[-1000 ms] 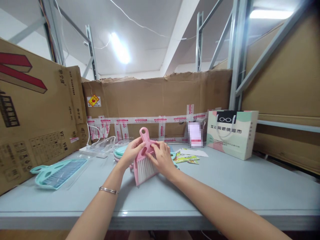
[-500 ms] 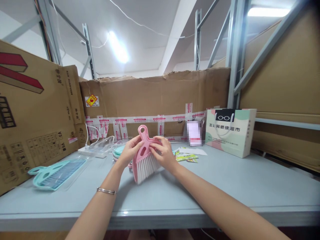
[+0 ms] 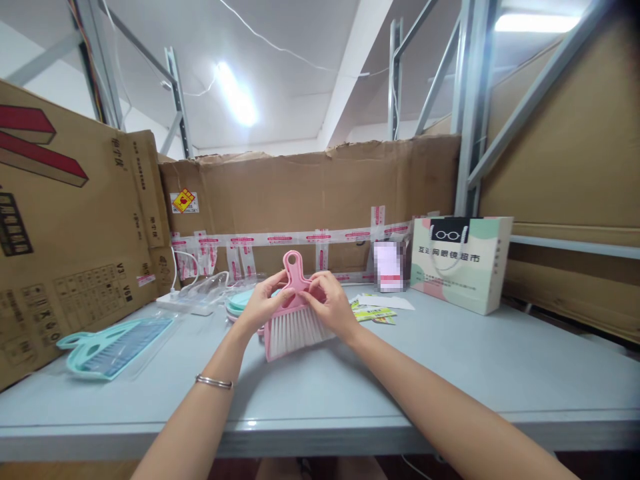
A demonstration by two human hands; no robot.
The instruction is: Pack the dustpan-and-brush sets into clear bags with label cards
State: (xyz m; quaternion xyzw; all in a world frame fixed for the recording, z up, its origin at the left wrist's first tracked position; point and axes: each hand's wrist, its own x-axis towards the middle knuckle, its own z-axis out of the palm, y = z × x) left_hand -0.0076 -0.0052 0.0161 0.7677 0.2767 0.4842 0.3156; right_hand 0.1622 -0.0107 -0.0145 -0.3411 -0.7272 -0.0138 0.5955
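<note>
A pink hand brush [image 3: 299, 329] with white bristles hangs, handle up, above the table in both my hands. A pink dustpan edge [image 3: 269, 341] shows along its left side, behind the bristles. My left hand [image 3: 267, 301] grips the set at the left of the handle, thumb on the front. From the right, my right hand [image 3: 331, 303] pinches it, thumb also on the front. Fingers behind the set are hidden. Behind my left hand lie more teal and pink pieces [image 3: 237, 305], partly covered.
A teal dustpan and brush set [image 3: 115, 348] in clear plastic lies at the left. Behind it is a white power strip [image 3: 185, 304] with cables. Green-yellow packets [image 3: 373, 313], a phone-like screen [image 3: 389, 267] and a paper bag [image 3: 457, 267] stand or lie at the right. Cardboard [image 3: 300, 193] walls the back.
The pink brush and dustpan have turned to face me more squarely, the handle shifting slightly right. Both hands have adjusted with it and keep their hold.
</note>
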